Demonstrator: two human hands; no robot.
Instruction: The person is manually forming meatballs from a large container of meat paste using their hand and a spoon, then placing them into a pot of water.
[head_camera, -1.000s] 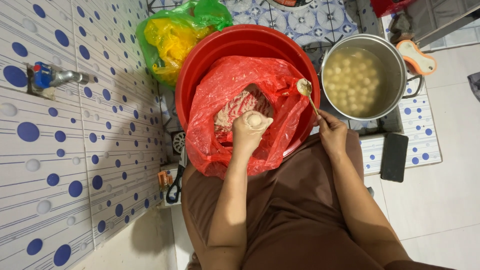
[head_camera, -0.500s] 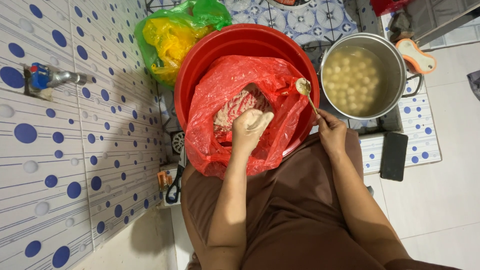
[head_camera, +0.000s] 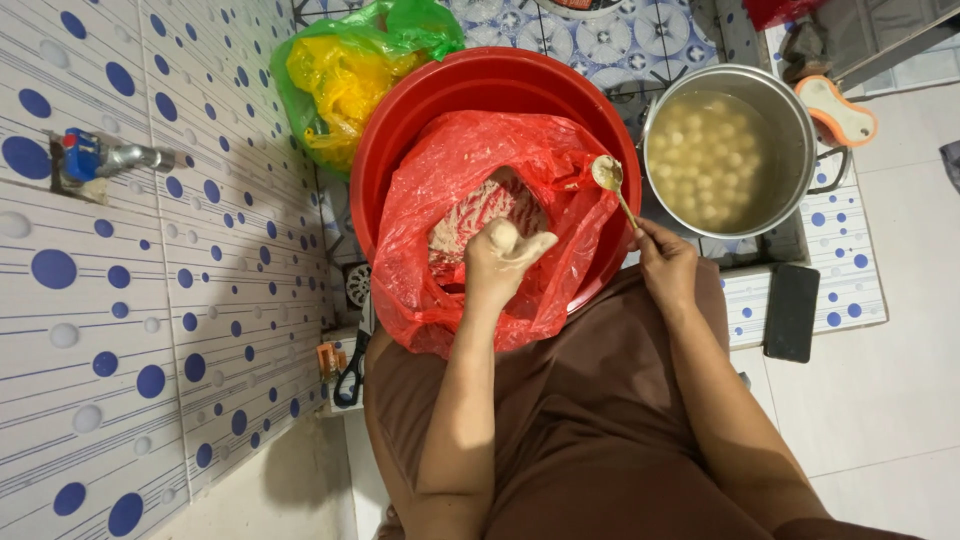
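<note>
My left hand (head_camera: 500, 262) is closed around a lump of pale paste, squeezed up between thumb and forefinger, over a red plastic bag (head_camera: 470, 170) that holds more of the pinkish paste (head_camera: 480, 205). The bag lies in a big red basin (head_camera: 410, 120). My right hand (head_camera: 665, 262) grips a metal spoon (head_camera: 610, 180), its bowl smeared with paste and raised over the basin's right rim. To the right stands a steel pot (head_camera: 800, 120) of cloudy water with several pale balls floating in it.
A green and yellow plastic bag (head_camera: 340, 80) lies beside the basin by the dotted tile wall, which carries a tap (head_camera: 105, 158). A black phone (head_camera: 792, 312) lies on the floor at right. Scissors (head_camera: 350, 370) and a floor drain (head_camera: 358, 285) sit near my knee.
My left hand has squeezed the paste, so the round lump at its top is now longer and flatter. The spoon has stayed nearly where it was.
</note>
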